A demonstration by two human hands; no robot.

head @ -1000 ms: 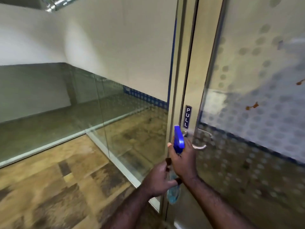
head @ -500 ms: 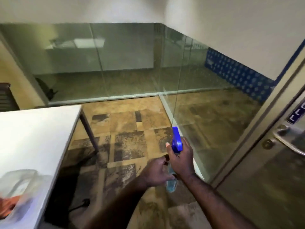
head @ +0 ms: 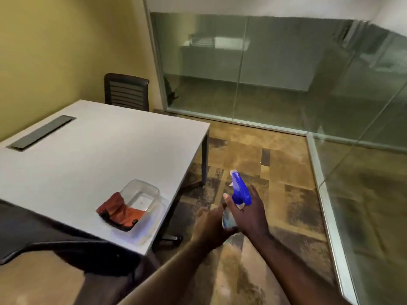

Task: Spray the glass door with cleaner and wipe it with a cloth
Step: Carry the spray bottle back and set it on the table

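White table [head: 88, 150] occupying the left of frame, carrying an orange cloth [head: 120, 211] draped into a clear tub [head: 143, 200]; centre, left hand [head: 209, 227] cupping, right hand [head: 248, 212] gripping, the blue-headed spray bottle [head: 239, 190]; glass partition [head: 286, 73] filling the upper right.

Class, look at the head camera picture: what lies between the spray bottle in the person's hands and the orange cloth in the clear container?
In the head view, only bare white table edge, then patterned floor, lies between the spray bottle and orange cloth in the clear container.

Clear glossy plastic tub [head: 144, 198] (orange cloth [head: 120, 211] draped inside) on a smooth matt table [head: 88, 150].
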